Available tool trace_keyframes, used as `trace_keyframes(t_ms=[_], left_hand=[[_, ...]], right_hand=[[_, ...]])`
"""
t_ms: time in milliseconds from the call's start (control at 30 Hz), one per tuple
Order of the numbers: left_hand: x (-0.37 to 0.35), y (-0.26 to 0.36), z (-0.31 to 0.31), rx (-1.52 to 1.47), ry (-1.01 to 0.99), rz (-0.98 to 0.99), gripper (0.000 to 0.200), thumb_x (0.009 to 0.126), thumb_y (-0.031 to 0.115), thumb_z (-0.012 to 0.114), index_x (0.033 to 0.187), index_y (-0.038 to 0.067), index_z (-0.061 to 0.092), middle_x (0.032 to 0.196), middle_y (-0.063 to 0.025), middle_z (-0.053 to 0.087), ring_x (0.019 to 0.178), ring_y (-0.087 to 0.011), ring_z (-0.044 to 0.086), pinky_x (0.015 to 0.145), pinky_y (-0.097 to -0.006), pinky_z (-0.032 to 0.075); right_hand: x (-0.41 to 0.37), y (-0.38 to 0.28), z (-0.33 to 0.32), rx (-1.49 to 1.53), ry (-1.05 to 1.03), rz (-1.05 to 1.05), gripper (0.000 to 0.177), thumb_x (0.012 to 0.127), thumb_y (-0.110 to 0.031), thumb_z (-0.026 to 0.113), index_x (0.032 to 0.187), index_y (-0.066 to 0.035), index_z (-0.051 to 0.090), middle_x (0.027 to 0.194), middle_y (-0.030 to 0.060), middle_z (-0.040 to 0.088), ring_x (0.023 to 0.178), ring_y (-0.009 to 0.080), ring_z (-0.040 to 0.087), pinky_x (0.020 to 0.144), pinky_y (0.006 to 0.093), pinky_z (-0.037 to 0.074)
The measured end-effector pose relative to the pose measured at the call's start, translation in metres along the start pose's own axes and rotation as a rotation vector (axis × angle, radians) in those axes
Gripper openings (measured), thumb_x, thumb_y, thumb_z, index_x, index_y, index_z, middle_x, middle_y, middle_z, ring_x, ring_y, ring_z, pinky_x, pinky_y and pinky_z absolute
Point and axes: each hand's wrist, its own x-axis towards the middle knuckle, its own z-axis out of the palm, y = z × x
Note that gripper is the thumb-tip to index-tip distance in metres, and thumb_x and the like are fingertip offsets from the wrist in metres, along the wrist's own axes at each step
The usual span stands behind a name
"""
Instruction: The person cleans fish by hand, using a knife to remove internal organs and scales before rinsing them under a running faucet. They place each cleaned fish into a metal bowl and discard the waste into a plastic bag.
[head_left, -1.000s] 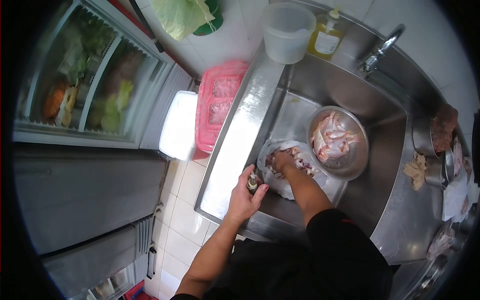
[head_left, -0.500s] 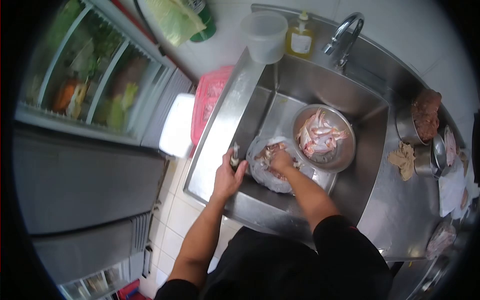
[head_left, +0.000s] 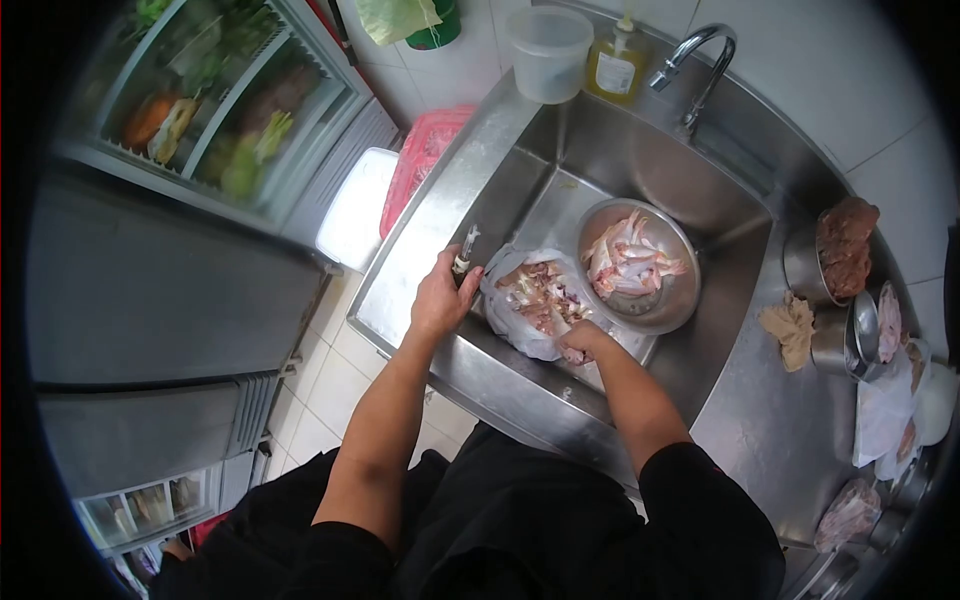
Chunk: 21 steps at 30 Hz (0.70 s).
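The sink basin (head_left: 718,310) holds a bowl (head_left: 681,300) with meat pieces (head_left: 630,258) in it; just left and slightly before it lies a bag (head_left: 512,325) with meat scraps (head_left: 540,290) inside. Behind the basin, left to right, are a tub (head_left: 550,60), a pump bottle (head_left: 615,68) and a faucet (head_left: 710,90). On the desk (head_left: 745,440) to the right stand 2 pots, the rear pot (head_left: 802,265) bearing ground meat (head_left: 848,245), with a cloth (head_left: 789,330) left of the front pot (head_left: 830,342). Left of the sink are a box (head_left: 355,215), then a refrigerator (head_left: 130,280).
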Motion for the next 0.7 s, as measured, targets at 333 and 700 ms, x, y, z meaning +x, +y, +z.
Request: trace_keyframes(t_ms=[333,700], left_hand=[[0.005,0.004,0.01,0.272,-0.341,0.128,0.052,0.094,0.051,0.053,0.122,0.008,0.047,0.1,-0.0264,0.066,0.096,-0.0434,0.064,0.082,-0.05,0.05],[0.021,0.006,0.059,0.314,-0.495,0.133,0.04,0.097,0.039,0.048,0.127,0.012,0.05,0.109,-0.0235,0.065,0.104,-0.0396,0.062,0.091,-0.049,0.049]], right_hand=[[-0.067,-0.012,-0.014,0.928,-0.372,-0.427,0.039,0.1,-0.031,0.053,0.127,-0.004,0.045,0.105,0.0142,0.066,0.083,0.0254,0.069,0.064,0.0387,0.059],[-0.09,-0.036,-0.001,0.774,-0.173,-0.524,0.041,0.1,-0.026,0.054,0.134,-0.011,0.037,0.095,0.0125,0.066,0.067,0.022,0.067,0.049,0.0312,0.054]])
